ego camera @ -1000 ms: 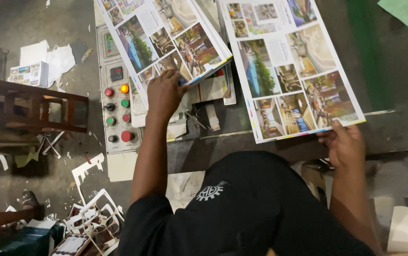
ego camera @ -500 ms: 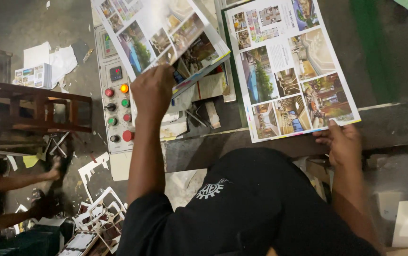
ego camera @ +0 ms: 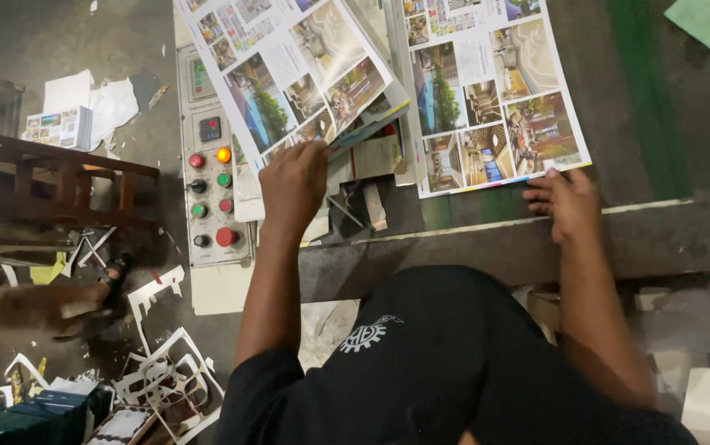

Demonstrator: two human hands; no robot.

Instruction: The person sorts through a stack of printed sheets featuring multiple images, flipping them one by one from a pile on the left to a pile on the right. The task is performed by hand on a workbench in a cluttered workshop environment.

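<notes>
The left hand [ego camera: 293, 185] has its grip pinched shut on the lower edge of a printed sheet [ego camera: 289, 74] that tilts up at upper centre of the frame, above the control panel [ego camera: 210, 189] with its coloured buttons. The right hand [ego camera: 569, 202] lies flat, fingers spread, on the bottom corner of a second printed sheet [ego camera: 491, 91] lying on the bench [ego camera: 660, 239]. Both sheets look light, glossy and floppy, likely to crease or slide, so an edge or corner hold suits them best.

Small dark red-lit screen [ego camera: 210, 128] on grey control panel [ego camera: 206, 247], above coloured round buttons.
</notes>
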